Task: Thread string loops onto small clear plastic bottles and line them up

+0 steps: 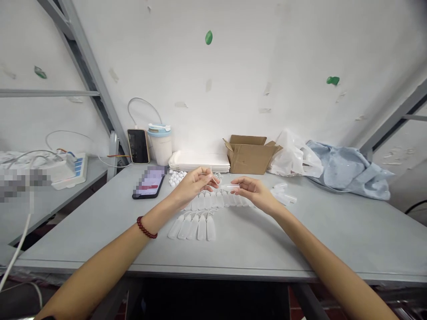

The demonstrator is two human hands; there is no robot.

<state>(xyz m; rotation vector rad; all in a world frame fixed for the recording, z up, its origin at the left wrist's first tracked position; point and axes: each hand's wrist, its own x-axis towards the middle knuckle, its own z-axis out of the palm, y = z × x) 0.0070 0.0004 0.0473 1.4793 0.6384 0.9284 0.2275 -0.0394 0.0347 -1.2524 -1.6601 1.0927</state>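
Note:
My left hand (192, 187) pinches a thin white cord (214, 178) between thumb and fingers, above the table. My right hand (255, 192) grips one end of a small clear tube (228, 187), held level and pointing at my left fingertips. Under both hands runs a row of flat translucent pouch-like pieces (210, 201) with thin white stems or cords. Several more such pieces (193, 227) form a shorter row closer to me. A heap of small white caps (176, 178) sits behind my left hand, partly hidden. Loose clear tubes (283, 194) lie to the right of my right hand.
A phone (150, 183) lies on the grey table (333, 235) at left. Behind it stand a dark-screened device (138, 146) and a lidded cup (160, 146). White stacked trays (200, 161), an open cardboard box (248, 156), a plastic bag (293, 155) and blue cloth (350, 171) line the wall.

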